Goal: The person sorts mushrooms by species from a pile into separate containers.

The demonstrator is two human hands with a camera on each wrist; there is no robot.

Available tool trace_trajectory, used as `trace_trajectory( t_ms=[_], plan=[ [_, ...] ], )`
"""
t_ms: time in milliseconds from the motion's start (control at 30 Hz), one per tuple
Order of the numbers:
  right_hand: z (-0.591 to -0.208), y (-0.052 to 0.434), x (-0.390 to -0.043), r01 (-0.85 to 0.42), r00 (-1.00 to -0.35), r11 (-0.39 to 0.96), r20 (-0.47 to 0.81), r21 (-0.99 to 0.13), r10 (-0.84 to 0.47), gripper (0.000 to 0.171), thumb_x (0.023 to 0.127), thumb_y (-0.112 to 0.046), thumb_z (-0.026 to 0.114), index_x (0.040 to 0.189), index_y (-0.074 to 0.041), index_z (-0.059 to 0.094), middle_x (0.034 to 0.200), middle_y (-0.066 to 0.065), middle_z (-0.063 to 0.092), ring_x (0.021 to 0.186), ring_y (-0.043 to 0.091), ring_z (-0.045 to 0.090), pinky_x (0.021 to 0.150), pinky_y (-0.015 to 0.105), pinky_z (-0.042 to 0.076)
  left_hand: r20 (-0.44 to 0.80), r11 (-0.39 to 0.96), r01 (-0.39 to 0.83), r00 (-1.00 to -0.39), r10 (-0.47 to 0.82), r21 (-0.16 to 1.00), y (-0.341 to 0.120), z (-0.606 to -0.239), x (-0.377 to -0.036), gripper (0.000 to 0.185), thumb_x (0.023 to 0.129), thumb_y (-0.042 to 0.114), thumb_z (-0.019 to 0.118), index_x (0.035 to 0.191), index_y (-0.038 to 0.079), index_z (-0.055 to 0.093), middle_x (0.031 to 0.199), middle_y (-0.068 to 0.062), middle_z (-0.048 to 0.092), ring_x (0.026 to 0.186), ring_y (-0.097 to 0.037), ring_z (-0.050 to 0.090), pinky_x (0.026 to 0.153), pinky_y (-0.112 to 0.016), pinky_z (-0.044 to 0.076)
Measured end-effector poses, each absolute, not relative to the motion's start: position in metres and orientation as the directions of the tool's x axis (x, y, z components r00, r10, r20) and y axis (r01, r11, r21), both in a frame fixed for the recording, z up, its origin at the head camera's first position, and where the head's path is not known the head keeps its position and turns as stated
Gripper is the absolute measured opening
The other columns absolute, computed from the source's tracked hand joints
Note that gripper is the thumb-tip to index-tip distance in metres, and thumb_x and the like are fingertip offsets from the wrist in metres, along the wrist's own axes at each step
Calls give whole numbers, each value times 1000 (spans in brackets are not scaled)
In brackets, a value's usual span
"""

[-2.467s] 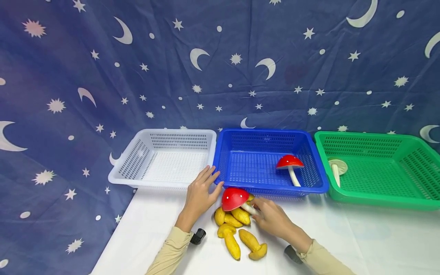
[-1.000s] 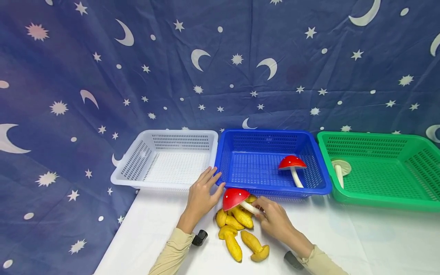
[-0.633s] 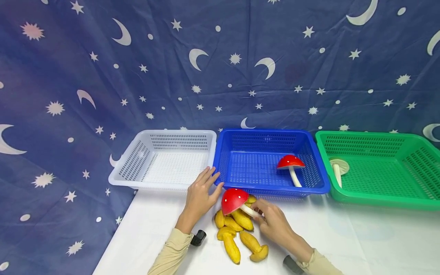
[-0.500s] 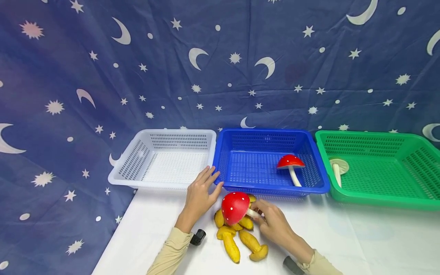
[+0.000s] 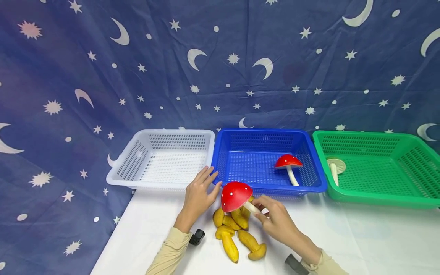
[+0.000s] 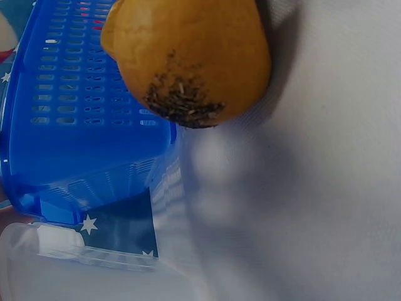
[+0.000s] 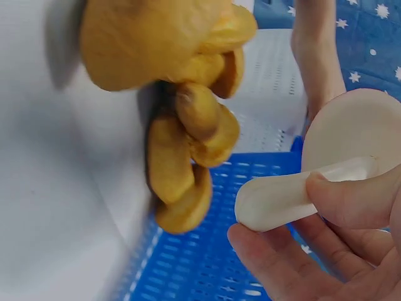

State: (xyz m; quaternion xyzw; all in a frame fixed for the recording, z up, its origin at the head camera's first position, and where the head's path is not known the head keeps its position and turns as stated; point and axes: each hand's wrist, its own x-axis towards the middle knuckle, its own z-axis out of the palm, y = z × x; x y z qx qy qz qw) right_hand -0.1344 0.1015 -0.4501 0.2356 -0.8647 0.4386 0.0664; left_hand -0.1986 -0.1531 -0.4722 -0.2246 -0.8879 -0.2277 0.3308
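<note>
My right hand (image 5: 280,220) pinches the white stem of a toy mushroom with a red, white-dotted cap (image 5: 235,196). In the right wrist view the thumb lies on that stem (image 7: 276,199), fingers beneath. The cap is raised over a cluster of yellow toy mushrooms (image 5: 229,244) on the white cloth and covers part of it. My left hand (image 5: 200,193) has its fingers extended, the tips at the near corner between the white basket (image 5: 161,185) and the blue basket (image 5: 268,188). A yellow mushroom (image 6: 194,56) looms close in the left wrist view.
One red-capped mushroom (image 5: 288,162) leans inside the blue basket. The green basket (image 5: 385,199) on the right holds a pale mushroom (image 5: 335,168) at its left side. Behind the baskets hangs a dark blue cloth (image 5: 158,76) with moons and stars.
The right hand has lifted the red-capped mushroom off the yellow cluster, its cap tilting and rising toward the blue basket's front rim. The left hand has stayed at the basket corner.
</note>
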Motion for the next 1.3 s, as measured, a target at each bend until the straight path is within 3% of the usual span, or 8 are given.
trace_trajectory(
  t_ms=[1000,1300],
  plan=[
    [-411,128,-166,-438,-899,548,363,-713,-245,25,74,9,72,96,-2,68,88,4,64,76,18,61,58,22,54,701,794,554,-670,246,251,-153,-475,-198,35,88,30,64,110,4,70,124,-14,61,121,-31,52,93,-44,48],
    [-402,133,-184,-440,-895,578,390,-688,-217,25,76,7,71,100,2,67,83,8,63,73,21,63,62,32,57,705,795,551,-668,237,255,-153,-474,-198,35,87,30,65,110,5,71,124,-13,61,121,-29,52,93,-43,48]
  ],
)
